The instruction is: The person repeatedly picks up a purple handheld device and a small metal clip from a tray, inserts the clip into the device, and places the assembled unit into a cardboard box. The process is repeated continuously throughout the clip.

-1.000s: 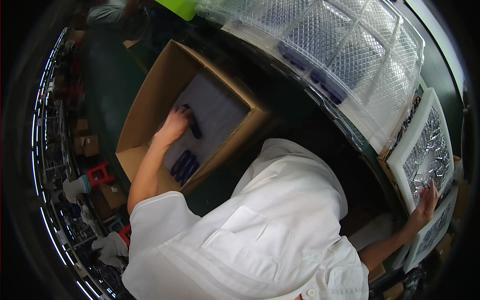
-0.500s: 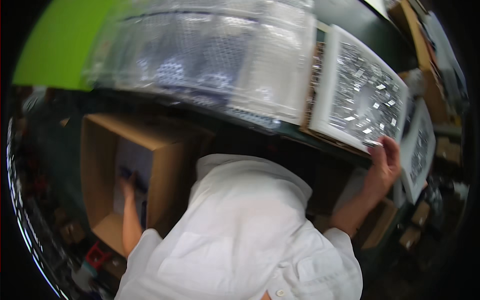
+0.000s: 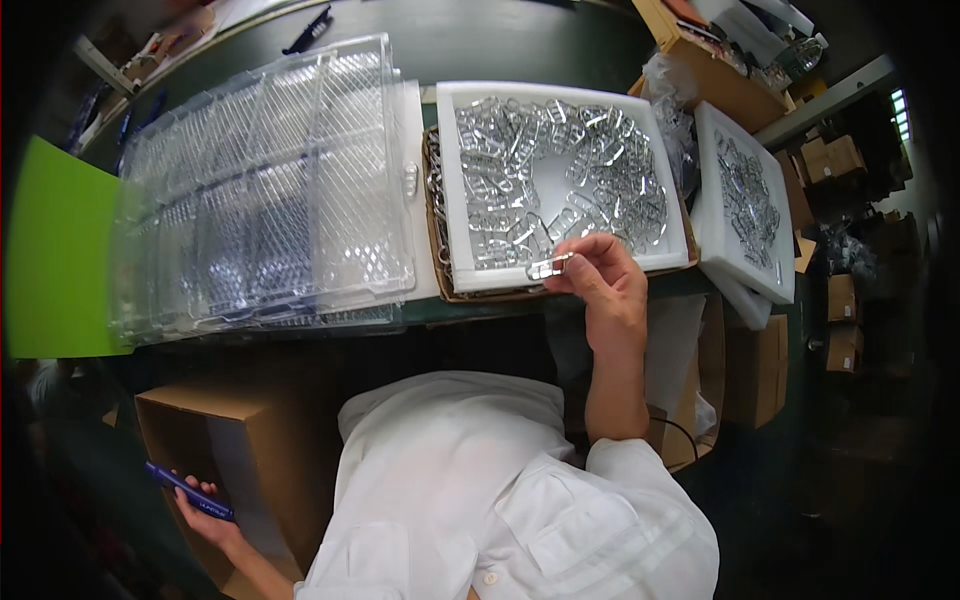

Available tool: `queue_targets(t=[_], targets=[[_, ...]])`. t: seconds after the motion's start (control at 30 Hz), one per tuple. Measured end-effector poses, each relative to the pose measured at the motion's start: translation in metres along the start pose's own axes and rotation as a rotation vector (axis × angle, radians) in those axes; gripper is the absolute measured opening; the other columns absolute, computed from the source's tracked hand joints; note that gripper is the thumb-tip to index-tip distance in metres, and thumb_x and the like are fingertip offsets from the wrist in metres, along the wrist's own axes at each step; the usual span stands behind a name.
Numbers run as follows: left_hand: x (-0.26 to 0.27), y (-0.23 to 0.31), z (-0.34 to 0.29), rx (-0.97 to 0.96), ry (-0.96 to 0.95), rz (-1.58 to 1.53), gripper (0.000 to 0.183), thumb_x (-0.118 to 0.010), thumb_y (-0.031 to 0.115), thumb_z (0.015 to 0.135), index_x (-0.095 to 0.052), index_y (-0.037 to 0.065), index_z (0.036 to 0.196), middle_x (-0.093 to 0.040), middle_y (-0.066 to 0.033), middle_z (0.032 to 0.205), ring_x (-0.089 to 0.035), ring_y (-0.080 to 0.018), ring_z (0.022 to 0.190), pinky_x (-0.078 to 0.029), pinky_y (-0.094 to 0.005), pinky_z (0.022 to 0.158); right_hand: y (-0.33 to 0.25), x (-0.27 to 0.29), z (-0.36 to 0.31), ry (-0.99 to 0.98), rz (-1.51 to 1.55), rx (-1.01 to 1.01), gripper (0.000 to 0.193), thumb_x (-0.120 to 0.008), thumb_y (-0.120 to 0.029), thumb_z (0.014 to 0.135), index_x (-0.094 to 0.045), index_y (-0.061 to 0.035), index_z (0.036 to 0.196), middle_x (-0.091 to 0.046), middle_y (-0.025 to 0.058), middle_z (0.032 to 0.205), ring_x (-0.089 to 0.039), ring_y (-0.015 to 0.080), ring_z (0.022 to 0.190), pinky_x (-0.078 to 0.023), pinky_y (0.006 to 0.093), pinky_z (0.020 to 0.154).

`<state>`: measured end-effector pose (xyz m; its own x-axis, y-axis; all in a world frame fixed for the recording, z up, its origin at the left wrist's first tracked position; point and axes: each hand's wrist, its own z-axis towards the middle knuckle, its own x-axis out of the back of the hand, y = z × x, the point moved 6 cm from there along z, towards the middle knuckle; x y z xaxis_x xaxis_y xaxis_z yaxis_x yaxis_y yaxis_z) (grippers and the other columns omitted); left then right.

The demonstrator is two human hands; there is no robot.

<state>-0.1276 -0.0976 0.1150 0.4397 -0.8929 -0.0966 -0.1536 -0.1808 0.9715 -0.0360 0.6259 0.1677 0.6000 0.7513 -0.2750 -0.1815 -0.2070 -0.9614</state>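
L hand [image 3: 205, 522] grips blue tube [image 3: 168, 479]: prob. light, stiff; hold mid. R hand [image 3: 608, 278] pinches metal clip [image 3: 546, 268], tray [image 3: 449, 190] beyond.

A slim dark-blue cylinder [image 3: 165, 475], pale marking borne along its side, is held slantwise across the left hand [image 3: 207, 522]. A small, shiny, silvery piece [image 3: 546, 268], slightly tilted, is pinched in the right hand's [image 3: 612, 283] fingertips.

— Viewpoint?
— Fisheye worn on my head, facing down over my shirt [image 3: 440, 450].
— Range?
— Near: my left hand [image 3: 205, 503] and right hand [image 3: 603, 278], the table [image 3: 480, 55] beyond.
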Motion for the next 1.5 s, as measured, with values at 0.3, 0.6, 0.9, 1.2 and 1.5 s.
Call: queue_targets(t=[0.3, 0.6, 0.9, 1.2, 1.5], targets=[[-0.285, 0.036, -0.160, 0.161, -0.800, -0.286, 0.053, -0.052, 0.032, 0.109, -0.046, 0.003, 0.152, -0.064, -0.0144, 0.110, -0.068, -0.0221, 0.080, -0.063, -0.0396, 0.073, 0.011, 0.009, -0.036, 0.046, 0.150, -0.033, 0.012, -0.068, 0.001, 0.098, -0.069, 0.0017, 0.110, -0.072, 0.0097, 0.100, -0.072, 0.0162, 0.089, -0.065, 0.0330, 0.080], [-0.408, -0.054, -0.208, 0.584, -1.276, -0.037, 0.033, -0.071, 0.015, 0.101, -0.061, 0.001, 0.129, -0.060, -0.0027, 0.099, -0.062, -0.0117, 0.080, -0.052, -0.0280, 0.066, 0.001, 0.031, -0.082, 0.121, 0.034, -0.002, 0.012, -0.072, 0.002, 0.093, -0.073, 0.0015, 0.105, -0.076, 0.0093, 0.093, -0.073, 0.0147, 0.081, -0.063, 0.0306, 0.076], [-0.435, -0.078, -0.229, 0.765, -1.549, -0.098, 0.034, -0.058, 0.031, 0.106, -0.048, 0.019, 0.137, -0.059, -0.0059, 0.103, -0.061, -0.0158, 0.079, -0.052, -0.0319, 0.064, -0.034, 0.012, -0.076, 0.125, 0.003, 0.090, 0.012, -0.075, 0.003, 0.092, -0.072, 0.0030, 0.104, -0.075, 0.0091, 0.091, -0.072, 0.0138, 0.080, -0.062, 0.0287, 0.077], [-0.432, -0.046, -0.210, 0.486, -1.551, 0.023, 0.045, -0.052, 0.030, 0.109, -0.048, 0.009, 0.148, -0.062, -0.0055, 0.111, -0.061, -0.0129, 0.086, -0.055, -0.0295, 0.075, -0.066, -0.023, -0.066, 0.189, -0.124, 0.171, 0.014, -0.074, 0.008, 0.090, -0.073, 0.0039, 0.104, -0.074, 0.0065, 0.093, -0.069, 0.0106, 0.085, -0.057, 0.0241, 0.079], [-0.447, -0.030, -0.217, 0.470, -1.576, -0.068, 0.053, -0.045, 0.002, 0.100, -0.043, 0.002, 0.153, -0.062, -0.0076, 0.108, -0.060, -0.0106, 0.078, -0.052, -0.0262, 0.066, -0.100, -0.083, -0.048, -0.024, -0.718, 0.439, 0.018, -0.081, 0.002, 0.082, -0.077, -0.0044, 0.098, -0.065, 0.0159, 0.137, -0.063, 0.0312, 0.129, -0.049, 0.0454, 0.105]])
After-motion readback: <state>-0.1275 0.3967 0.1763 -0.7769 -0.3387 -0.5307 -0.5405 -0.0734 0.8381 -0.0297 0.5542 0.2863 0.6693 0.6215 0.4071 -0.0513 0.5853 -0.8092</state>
